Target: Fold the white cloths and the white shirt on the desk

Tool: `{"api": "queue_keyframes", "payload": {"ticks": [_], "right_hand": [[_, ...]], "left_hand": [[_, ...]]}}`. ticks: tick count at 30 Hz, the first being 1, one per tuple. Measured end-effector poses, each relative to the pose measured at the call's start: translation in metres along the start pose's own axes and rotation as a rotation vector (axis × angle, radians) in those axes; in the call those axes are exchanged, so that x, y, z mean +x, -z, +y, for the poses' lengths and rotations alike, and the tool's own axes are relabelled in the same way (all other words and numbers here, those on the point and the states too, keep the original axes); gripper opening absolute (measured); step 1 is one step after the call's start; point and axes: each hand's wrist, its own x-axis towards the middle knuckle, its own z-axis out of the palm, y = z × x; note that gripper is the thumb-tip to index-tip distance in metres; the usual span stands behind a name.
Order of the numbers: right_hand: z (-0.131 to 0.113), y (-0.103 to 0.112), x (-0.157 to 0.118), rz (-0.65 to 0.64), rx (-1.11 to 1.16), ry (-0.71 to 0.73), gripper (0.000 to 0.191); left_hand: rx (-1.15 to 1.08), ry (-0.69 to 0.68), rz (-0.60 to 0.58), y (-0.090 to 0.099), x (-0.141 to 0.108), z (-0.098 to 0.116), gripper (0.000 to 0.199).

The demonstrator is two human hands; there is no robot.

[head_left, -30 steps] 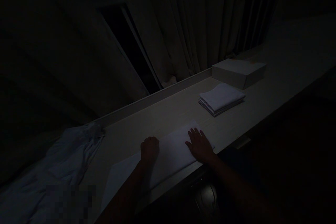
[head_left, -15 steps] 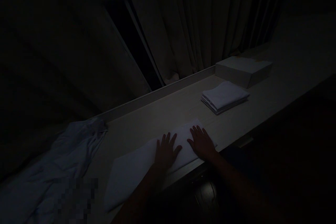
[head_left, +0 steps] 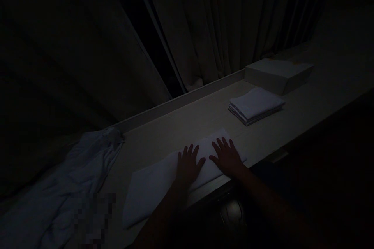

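Observation:
A long white folded cloth (head_left: pixel 152 188) lies flat along the front of the light table. Palm down on its middle rests my left hand (head_left: pixel 188 165), fingers spread. My right hand (head_left: pixel 226 157) is also open and flat, pressing on the cloth near its right end. Neither hand grips anything. Both hands hide part of the cloth beneath them. To the right sits a neat stack of folded white cloths (head_left: pixel 257 103), apart from my hands.
The room is very dim. A crumpled heap of pale cloth (head_left: pixel 84 163) covers the left of the table (head_left: pixel 175 124). Behind the stack stands a white box (head_left: pixel 271 74). Curtains (head_left: pixel 224 19) hang along the back, behind a low raised edge (head_left: pixel 201 90).
The view has shifted slightly, so things sit a little farther right. My right hand has moved slightly left over the cloth, closer to the left hand; both stay flat on it.

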Motion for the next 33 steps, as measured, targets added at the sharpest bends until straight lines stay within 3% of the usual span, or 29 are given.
{"api": "queue_keyframes", "payload": {"ticks": [8, 17, 23, 29, 33], "right_hand": [[0.008, -0.01, 0.032, -0.033, -0.011, -0.016, 0.075], [0.014, -0.006, 0.036, -0.042, -0.02, -0.007, 0.073], [0.008, 0.01, 0.021, -0.005, -0.066, 0.072, 0.068], [0.021, 0.001, 0.009, -0.055, -0.11, 0.002, 0.062], [0.029, -0.001, 0.011, -0.026, -0.151, 0.005, 0.06]], "left_hand": [[0.019, 0.004, 0.009, -0.001, -0.001, 0.001, 0.067], [0.038, 0.035, 0.028, -0.003, -0.001, 0.006, 0.068], [0.02, 0.088, 0.046, -0.005, 0.008, 0.028, 0.07], [-0.094, 0.142, 0.108, -0.013, 0.02, 0.063, 0.071], [-0.184, 0.127, 0.135, -0.011, 0.024, 0.064, 0.066]]}}
